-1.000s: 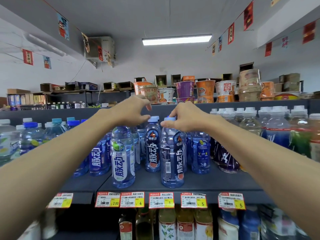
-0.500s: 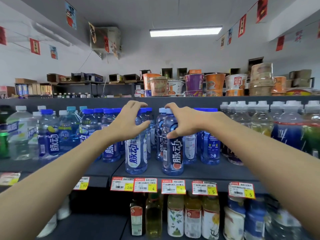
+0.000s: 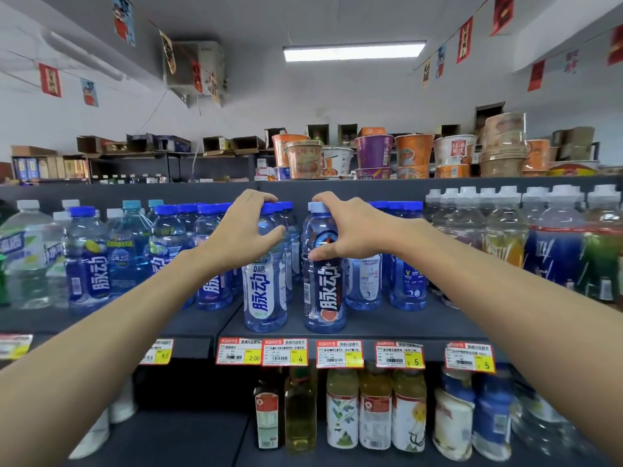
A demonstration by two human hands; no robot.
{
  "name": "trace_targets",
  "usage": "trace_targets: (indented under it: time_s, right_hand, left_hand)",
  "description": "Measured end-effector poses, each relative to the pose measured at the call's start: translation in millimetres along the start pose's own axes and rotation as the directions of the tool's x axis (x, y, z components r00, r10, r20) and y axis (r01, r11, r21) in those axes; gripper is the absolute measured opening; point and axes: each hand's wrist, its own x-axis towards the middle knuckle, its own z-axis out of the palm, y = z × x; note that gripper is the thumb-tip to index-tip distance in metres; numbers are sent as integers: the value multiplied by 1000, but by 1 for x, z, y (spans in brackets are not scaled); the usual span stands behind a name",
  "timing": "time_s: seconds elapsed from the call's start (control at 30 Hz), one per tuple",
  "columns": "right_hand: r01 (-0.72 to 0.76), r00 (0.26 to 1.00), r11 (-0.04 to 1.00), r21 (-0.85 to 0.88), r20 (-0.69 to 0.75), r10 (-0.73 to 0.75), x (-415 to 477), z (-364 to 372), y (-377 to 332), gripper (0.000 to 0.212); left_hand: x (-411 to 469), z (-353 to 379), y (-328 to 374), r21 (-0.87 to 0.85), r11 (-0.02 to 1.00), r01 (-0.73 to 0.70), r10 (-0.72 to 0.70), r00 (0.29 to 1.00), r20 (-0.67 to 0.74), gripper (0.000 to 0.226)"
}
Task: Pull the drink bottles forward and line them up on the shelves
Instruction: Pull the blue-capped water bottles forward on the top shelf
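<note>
Two blue-capped drink bottles stand upright near the front edge of the dark shelf point(image 3: 387, 326). My left hand point(image 3: 242, 230) is wrapped over the neck and shoulder of the white-labelled bottle point(image 3: 264, 298). My right hand point(image 3: 350, 230) grips the top of the dark-labelled bottle point(image 3: 325, 298), thumb under its shoulder. The two bottles stand side by side, a small gap between them. Behind them, more blue bottles point(image 3: 406, 281) stand further back on the shelf.
Rows of blue and clear bottles point(image 3: 87, 261) fill the shelf to the left; white-capped bottles point(image 3: 505, 237) fill the right. Noodle cups point(image 3: 374, 153) sit on the top shelf. Price tags point(image 3: 338, 353) line the shelf edge, with bottles point(image 3: 374, 409) on the shelf below.
My view has tipped down a little. Both hands have slid from the caps down onto the bottles' shoulders, and the two bottles now stand close together at the front.
</note>
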Motion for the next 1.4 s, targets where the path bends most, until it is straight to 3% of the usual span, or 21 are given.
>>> trace_targets:
  time_s: [0.5,0.63,0.73,0.8,0.87,0.93,1.03,1.4]
  right_hand:
    - [-39,999,999,7,23,39,3,2,-6,103]
    - [-49,999,999,4,22,49,3,-3,1,112]
    - [-84,990,978,193,-93,103,2,-15,24,89]
    - [-98,957,953,287,-234,169,1,-21,43,64]
    - [-171,925,969,176,-311,220,2,-22,61,58]
    - [-228,937,973,-23,-277,213,4,-18,74,58]
    - [-192,968,966,-171,-195,157,11,-13,80,54]
    - [-182,982,983,-24,-57,181,22,-33,86,42]
  left_hand:
    - [-1,-3,1,-14,1000,7,-6,1000,29,51]
    - [1,-4,7,59,998,16,-15,1000,-15,55]
    - [7,-5,20,87,992,-88,98,989,-108,50]
    - [14,-2,33,90,977,-191,197,979,-60,51]
    - [22,2,43,125,950,-285,281,958,51,56]
    - [29,6,47,123,942,-312,296,946,131,59]
    - [34,9,45,63,958,-279,271,956,112,57]
    - [38,5,54,17,983,-181,178,977,114,34]
